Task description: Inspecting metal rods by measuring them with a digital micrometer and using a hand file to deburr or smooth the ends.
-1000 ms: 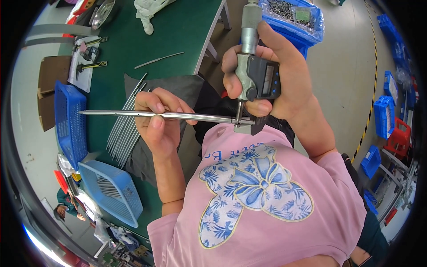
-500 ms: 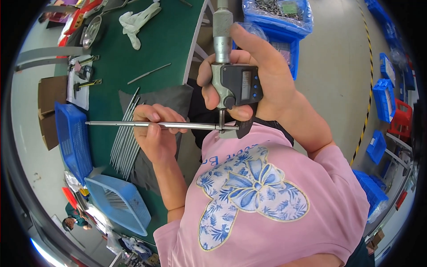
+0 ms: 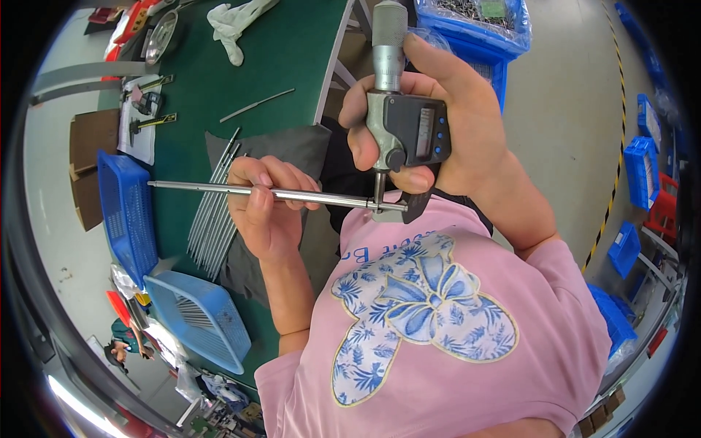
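Note:
My right hand [image 3: 460,109] is closed around a digital micrometer [image 3: 389,120], its silver thimble pointing up and its small display facing me. Between the micrometer's jaws lies one end of a thin metal rod [image 3: 321,197]. The fingers of my left hand [image 3: 266,197] pinch that rod near its middle, and its far end reaches out to the left over the table. Below my left hand, several similar rods [image 3: 212,212] lie side by side, partly on a grey cloth [image 3: 299,150].
On the green table [image 3: 285,44] are a white glove [image 3: 237,25], a single thin rod [image 3: 255,106], a blue basket [image 3: 128,219] and a lighter blue basket [image 3: 230,332] holding rods. Blue bins [image 3: 500,80] stand beyond the table's edge. Another person [image 3: 125,343] is far left.
The rod's right end sits slightly lower relative to its left end, so it slopes more. Both hands, rod and micrometer have shifted slightly right in the picture, along with the whole scene.

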`<state>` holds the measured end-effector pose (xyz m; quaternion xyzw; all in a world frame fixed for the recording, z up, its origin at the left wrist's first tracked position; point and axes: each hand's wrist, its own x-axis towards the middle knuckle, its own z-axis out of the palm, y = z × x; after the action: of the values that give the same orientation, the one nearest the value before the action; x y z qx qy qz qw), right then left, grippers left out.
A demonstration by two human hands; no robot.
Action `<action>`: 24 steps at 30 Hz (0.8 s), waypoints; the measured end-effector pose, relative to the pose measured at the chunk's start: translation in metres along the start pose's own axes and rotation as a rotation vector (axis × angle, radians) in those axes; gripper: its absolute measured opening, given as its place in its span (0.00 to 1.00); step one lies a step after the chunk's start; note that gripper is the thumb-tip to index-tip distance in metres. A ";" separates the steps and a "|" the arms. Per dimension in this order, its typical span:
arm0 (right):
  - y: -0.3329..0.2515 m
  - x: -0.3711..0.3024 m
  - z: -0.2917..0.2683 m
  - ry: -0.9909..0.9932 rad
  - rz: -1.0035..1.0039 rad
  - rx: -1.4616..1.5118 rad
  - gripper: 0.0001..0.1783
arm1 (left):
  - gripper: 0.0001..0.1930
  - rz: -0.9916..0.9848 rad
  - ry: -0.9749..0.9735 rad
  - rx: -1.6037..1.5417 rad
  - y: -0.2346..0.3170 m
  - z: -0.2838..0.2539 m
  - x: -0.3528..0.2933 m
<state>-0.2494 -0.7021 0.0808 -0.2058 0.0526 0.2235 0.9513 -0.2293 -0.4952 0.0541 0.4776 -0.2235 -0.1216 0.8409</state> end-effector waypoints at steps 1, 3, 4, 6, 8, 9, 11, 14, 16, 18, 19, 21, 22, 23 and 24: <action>0.000 0.000 0.000 0.009 -0.014 -0.038 0.34 | 0.08 0.001 -0.001 0.004 0.000 0.000 0.000; 0.001 0.000 -0.001 0.019 -0.031 -0.074 0.34 | 0.07 0.000 -0.005 0.004 -0.001 0.001 0.000; 0.001 0.000 -0.001 0.009 -0.036 -0.109 0.35 | 0.07 0.001 -0.007 0.003 -0.001 0.001 0.000; 0.000 0.000 -0.002 0.004 -0.050 -0.144 0.36 | 0.07 -0.003 -0.005 0.002 -0.002 0.000 0.000; 0.001 0.001 -0.002 -0.013 -0.022 -0.124 0.36 | 0.06 -0.008 -0.005 -0.001 -0.001 -0.001 -0.001; 0.002 0.002 -0.002 -0.027 -0.016 -0.109 0.36 | 0.06 -0.001 -0.005 0.001 -0.001 -0.001 -0.002; 0.003 0.002 -0.002 -0.026 -0.033 -0.115 0.36 | 0.06 0.000 -0.014 -0.005 0.000 -0.003 -0.002; 0.003 0.003 -0.002 -0.021 -0.056 -0.120 0.35 | 0.06 0.011 -0.004 0.017 0.000 -0.002 -0.001; 0.002 0.002 0.000 -0.016 -0.063 -0.118 0.34 | 0.06 0.011 -0.002 0.012 0.002 -0.001 -0.001; 0.001 0.000 0.002 0.026 -0.077 -0.110 0.34 | 0.06 0.013 -0.001 0.004 0.001 0.000 -0.001; 0.002 0.001 0.002 0.036 -0.066 -0.098 0.34 | 0.06 0.009 -0.002 -0.004 0.001 -0.001 -0.001; 0.002 0.001 0.000 0.028 -0.059 -0.084 0.35 | 0.06 0.005 -0.006 -0.009 0.001 0.000 0.000; 0.003 0.001 -0.001 0.022 -0.054 -0.072 0.35 | 0.06 0.003 -0.003 -0.007 0.001 0.001 0.000; 0.003 0.001 -0.001 0.021 -0.053 -0.071 0.35 | 0.07 0.002 0.001 -0.006 0.001 0.001 0.000; 0.003 0.001 -0.002 0.013 -0.040 -0.063 0.36 | 0.07 0.002 0.001 -0.004 0.001 0.001 0.000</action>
<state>-0.2498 -0.7002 0.0779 -0.2384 0.0476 0.2048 0.9481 -0.2302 -0.4958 0.0552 0.4756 -0.2232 -0.1212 0.8422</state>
